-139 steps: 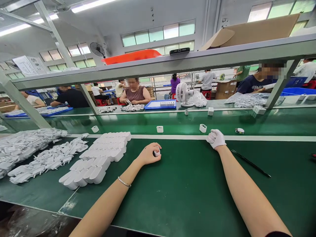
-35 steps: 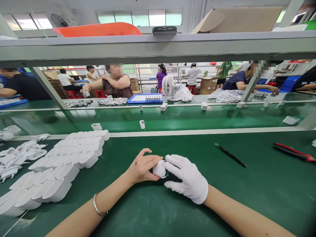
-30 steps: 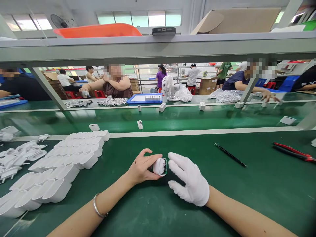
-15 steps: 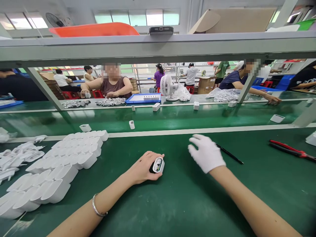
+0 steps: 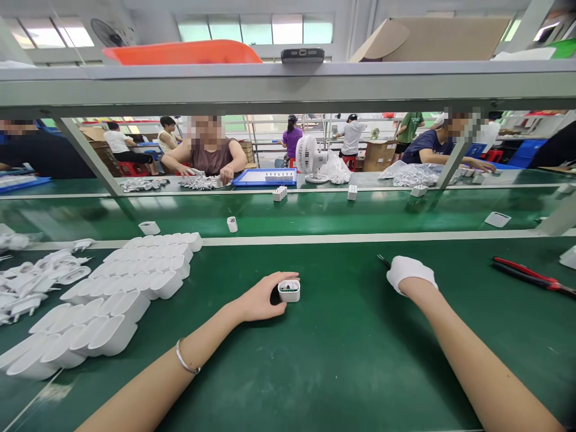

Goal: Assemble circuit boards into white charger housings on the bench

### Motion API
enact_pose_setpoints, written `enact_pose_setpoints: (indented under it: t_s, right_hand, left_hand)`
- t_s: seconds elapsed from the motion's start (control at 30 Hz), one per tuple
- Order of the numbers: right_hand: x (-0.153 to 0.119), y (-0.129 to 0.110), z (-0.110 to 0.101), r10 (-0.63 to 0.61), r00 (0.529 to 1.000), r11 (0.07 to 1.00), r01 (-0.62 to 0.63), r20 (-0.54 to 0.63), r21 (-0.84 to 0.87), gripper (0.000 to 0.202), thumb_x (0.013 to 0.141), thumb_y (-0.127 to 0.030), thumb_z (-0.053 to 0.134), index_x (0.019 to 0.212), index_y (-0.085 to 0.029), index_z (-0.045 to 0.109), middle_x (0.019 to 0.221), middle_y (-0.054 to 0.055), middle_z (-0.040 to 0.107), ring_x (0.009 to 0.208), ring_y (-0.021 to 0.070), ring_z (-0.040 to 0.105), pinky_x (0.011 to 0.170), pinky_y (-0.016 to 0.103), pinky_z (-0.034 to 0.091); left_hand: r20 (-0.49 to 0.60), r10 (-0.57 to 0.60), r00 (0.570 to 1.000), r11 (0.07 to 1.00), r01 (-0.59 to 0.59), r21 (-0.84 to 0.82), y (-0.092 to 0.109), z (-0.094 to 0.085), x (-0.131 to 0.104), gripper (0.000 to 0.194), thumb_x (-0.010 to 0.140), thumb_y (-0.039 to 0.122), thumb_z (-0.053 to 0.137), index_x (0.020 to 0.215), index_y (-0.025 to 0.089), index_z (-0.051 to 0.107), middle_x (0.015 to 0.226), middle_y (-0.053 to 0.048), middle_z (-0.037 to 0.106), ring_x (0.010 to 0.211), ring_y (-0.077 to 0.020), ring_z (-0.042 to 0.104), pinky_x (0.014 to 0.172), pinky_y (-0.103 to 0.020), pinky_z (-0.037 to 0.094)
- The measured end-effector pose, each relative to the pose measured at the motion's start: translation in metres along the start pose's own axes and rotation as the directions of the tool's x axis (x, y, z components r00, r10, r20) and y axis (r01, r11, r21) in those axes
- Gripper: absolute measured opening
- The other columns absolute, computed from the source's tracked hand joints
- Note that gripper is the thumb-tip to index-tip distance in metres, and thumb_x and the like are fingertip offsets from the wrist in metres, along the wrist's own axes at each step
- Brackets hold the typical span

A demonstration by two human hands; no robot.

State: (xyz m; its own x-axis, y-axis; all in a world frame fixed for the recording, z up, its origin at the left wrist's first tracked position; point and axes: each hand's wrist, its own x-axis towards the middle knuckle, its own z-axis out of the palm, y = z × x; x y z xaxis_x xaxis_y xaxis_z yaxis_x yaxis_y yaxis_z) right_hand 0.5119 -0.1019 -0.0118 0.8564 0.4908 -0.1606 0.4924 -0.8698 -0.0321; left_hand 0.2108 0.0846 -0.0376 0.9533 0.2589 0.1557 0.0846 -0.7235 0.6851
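Note:
My bare left hand [image 5: 265, 298] grips a small white oval housing [image 5: 289, 291] near the middle of the green table; its open top faces up, with small parts showing inside. Farther right, my right hand [image 5: 411, 274], in a white glove, is closed at the dark tweezer-like tool [image 5: 383, 261]. The tool's thin tips stick out to the left of the glove, while its other end and most of my fingers are hidden. Rows of white housings [image 5: 130, 306] stand on the left, beside a pile of white plug parts [image 5: 36, 282].
Red-and-black pliers [image 5: 531, 275] lie at the right. Beyond the pale strip, the belt [image 5: 315, 219] carries scattered white pieces, including a white housing [image 5: 231, 224]. A metal shelf [image 5: 288, 90] spans above. People sit across the line near a white fan [image 5: 310, 159].
My right hand has moved right and closed at the dark tool. The housing in my left hand has turned more level. White pieces on the belt have shifted slightly left.

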Motion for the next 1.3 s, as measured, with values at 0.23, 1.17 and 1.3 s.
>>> enact_pose_setpoints:
  t_s: [0.23,1.17,1.3]
  right_hand:
    - [-0.040,-0.039,0.015,-0.281,0.944,0.937,0.309,-0.173,0.163,0.024,0.088,-0.027,0.042,0.100,-0.024,0.062,0.091,0.008,0.063,0.066,0.0191,0.061,0.055,0.027,0.040]
    - [-0.097,-0.086,0.036,-0.717,0.386,0.566,0.808,-0.580,-0.162,0.033,0.074,-0.001,0.050,0.088,-0.029,0.061,0.076,-0.004,0.065,0.065,0.0126,0.046,0.062,0.034,0.014]
    - [-0.095,-0.085,0.037,-0.721,0.360,0.557,0.809,-0.592,-0.187,0.035,0.068,0.002,0.049,0.084,-0.027,0.060,0.076,-0.004,0.065,0.064,0.0121,0.045,0.062,0.034,0.014]
  left_hand:
    - [-0.042,-0.032,0.999,0.999,0.031,-0.030,0.003,0.001,0.004,0.028,0.077,0.028,0.067,0.105,0.024,0.066,0.102,-0.001,0.067,0.092,-0.0176,0.063,0.081,-0.028,0.049]
    - [0.015,-0.047,0.999,0.995,0.048,-0.085,0.005,0.014,0.006,0.010,0.069,0.029,0.076,0.074,0.021,0.070,0.086,0.000,0.062,0.083,-0.0176,0.059,0.072,-0.026,0.045]
    - [0.012,-0.042,0.999,0.996,0.043,-0.077,0.008,0.013,0.006,0.009,0.070,0.028,0.075,0.075,0.022,0.070,0.085,0.000,0.063,0.084,-0.0180,0.059,0.071,-0.026,0.045]
